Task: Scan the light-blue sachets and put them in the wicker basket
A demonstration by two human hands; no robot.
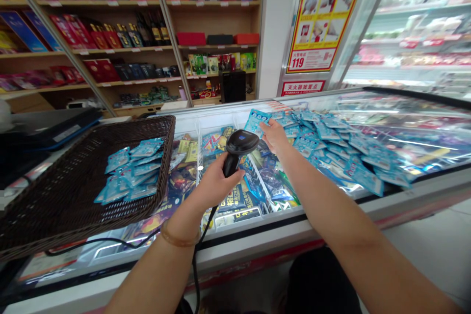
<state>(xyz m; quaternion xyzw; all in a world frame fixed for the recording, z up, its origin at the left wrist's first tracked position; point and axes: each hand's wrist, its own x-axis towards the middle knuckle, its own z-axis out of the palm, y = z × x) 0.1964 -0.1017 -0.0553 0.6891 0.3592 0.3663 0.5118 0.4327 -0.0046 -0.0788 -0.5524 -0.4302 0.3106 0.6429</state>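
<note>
My left hand point(217, 179) is wrapped round the handle of a black corded barcode scanner point(242, 141), held over the glass top of a chest freezer. In my right hand point(275, 136) a light-blue packet point(255, 121) is pinched by its edge, just beyond the scanner head. A heap of similar blue packets point(331, 140) spreads over the glass to the right of my right hand. To the left, a dark brown woven basket point(55, 196) holds a smaller pile of blue packets point(134, 169) at its right side.
The scanner's black cable point(196, 265) hangs over the front edge of the chest freezer point(257, 235). Bagged goods show through its glass. Behind stand shelves point(217, 19) of boxes and bottles, a red and yellow poster point(316, 24) and a lit display fridge point(415, 34).
</note>
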